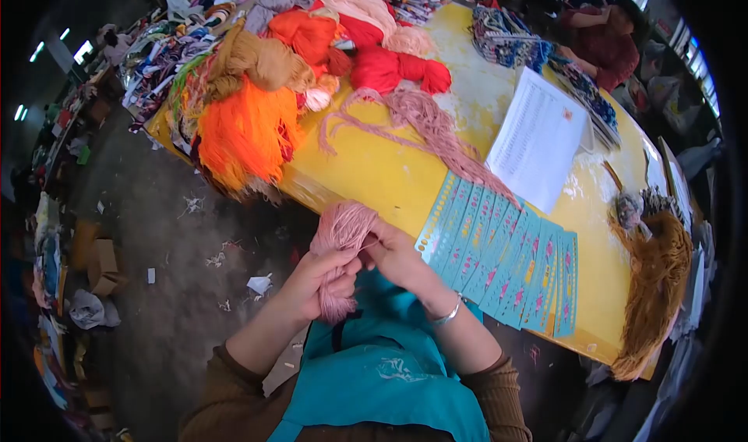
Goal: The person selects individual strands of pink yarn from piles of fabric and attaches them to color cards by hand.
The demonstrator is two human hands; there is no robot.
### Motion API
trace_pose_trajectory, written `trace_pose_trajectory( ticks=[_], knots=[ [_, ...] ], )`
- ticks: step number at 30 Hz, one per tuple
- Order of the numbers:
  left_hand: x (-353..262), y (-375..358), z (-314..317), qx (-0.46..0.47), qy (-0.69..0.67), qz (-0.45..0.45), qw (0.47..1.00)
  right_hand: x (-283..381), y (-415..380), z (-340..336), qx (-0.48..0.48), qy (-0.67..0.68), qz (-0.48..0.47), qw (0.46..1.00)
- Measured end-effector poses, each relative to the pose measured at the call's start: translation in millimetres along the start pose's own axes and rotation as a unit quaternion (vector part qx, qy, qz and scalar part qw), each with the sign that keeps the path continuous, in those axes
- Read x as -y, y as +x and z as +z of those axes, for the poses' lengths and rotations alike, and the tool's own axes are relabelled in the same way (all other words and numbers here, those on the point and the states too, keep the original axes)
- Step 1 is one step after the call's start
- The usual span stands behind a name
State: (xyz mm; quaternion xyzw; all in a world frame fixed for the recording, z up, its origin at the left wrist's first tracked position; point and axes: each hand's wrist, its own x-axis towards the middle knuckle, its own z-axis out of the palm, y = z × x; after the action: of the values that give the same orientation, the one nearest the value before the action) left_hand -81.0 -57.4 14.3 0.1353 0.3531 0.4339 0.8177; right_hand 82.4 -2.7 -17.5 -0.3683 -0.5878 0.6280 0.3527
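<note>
While my left hand [312, 282] wraps around the pink skein [345, 228] beside the worn yellow table [374, 173], my right hand [397, 261] pinches its side. Teal cards [485, 247] overlap there; scraps [259, 284] litter the grey floor [167, 231].

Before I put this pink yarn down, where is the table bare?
Bare yellow table lies between loose pink strands and its near edge, and between the teal cards and the brown yarn at right. The far left is crowded with piled yarn.

Orange yarn [245, 134] beyond my left hand [313, 284], printed white sheet [536, 138] beyond my right hand [399, 263], brown yarn [658, 278] farther right, cardboard box [103, 266] well to the left
</note>
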Motion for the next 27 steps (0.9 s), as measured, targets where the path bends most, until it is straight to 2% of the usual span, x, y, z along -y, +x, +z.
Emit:
trace_pose_trajectory(
  ticks=[1, 2, 3, 4, 5, 7, 8, 9, 10, 11, 13, 15, 16, 18, 21, 23, 27],
  knots=[
    [4, 3, -3, 0.003, 0.001, -0.021, 1.0, -1, 2, -5, -0.003, 0.002, 0.008, 1.0],
    [7, 7, -7, 0.001, -0.003, -0.027, 1.0, -1, 4, -14, 0.004, -0.093, 0.007, 0.996],
    [8, 11, -12, 0.068, 0.017, -0.063, 0.996, -2, 3, -21, 0.012, -0.186, 0.005, 0.982],
    [7, 15, -15, 0.134, 0.037, -0.098, 0.985, -3, 1, -26, 0.011, -0.185, 0.008, 0.983],
    [6, 18, -15, 0.158, 0.048, -0.104, 0.981, -4, -1, -31, -0.04, -0.219, -0.003, 0.975],
    [7, 18, 7, 0.038, 0.082, -0.014, 0.996, -6, -5, -38, -0.143, -0.288, -0.022, 0.947],
    [3, 21, 12, 0.082, 0.071, 0.004, 0.994, -6, -8, -38, -0.206, -0.188, -0.019, 0.96],
    [3, 25, 17, 0.085, 0.071, 0.001, 0.994, -4, -14, -37, -0.253, -0.12, -0.023, 0.96],
    [5, 30, 23, 0.076, 0.042, 0.045, 0.995, -1, -21, -36, -0.3, -0.053, -0.027, 0.952],
    [7, 36, 28, 0.067, 0.013, 0.088, 0.994, 0, -28, -34, -0.305, 0.013, -0.034, 0.952],
    [9, 45, 30, 0.076, 0.024, 0.09, 0.993, 13, -42, -24, -0.248, 0.11, -0.026, 0.962],
    [14, 54, 28, 0.162, 0.025, 0.1, 0.981, 13, -46, -17, -0.204, 0.123, -0.013, 0.971],
    [17, 56, 29, 0.164, 0.026, 0.094, 0.982, 13, -48, -16, -0.187, 0.132, -0.003, 0.973],
    [23, 59, 31, 0.163, 0.04, 0.084, 0.982, 1, -51, -17, -0.199, 0.121, -0.025, 0.972],
    [24, 58, 34, 0.149, 0.04, 0.096, 0.983, 5, -56, -24, -0.218, 0.187, 0.008, 0.958],
    [24, 57, 36, 0.128, 0.037, 0.099, 0.986, 9, -59, -26, -0.238, 0.316, 0.005, 0.918],
    [33, 58, 37, 0.104, 0.042, 0.136, 0.984, 2, -62, -25, -0.236, 0.252, -0.02, 0.938]
  ],
)
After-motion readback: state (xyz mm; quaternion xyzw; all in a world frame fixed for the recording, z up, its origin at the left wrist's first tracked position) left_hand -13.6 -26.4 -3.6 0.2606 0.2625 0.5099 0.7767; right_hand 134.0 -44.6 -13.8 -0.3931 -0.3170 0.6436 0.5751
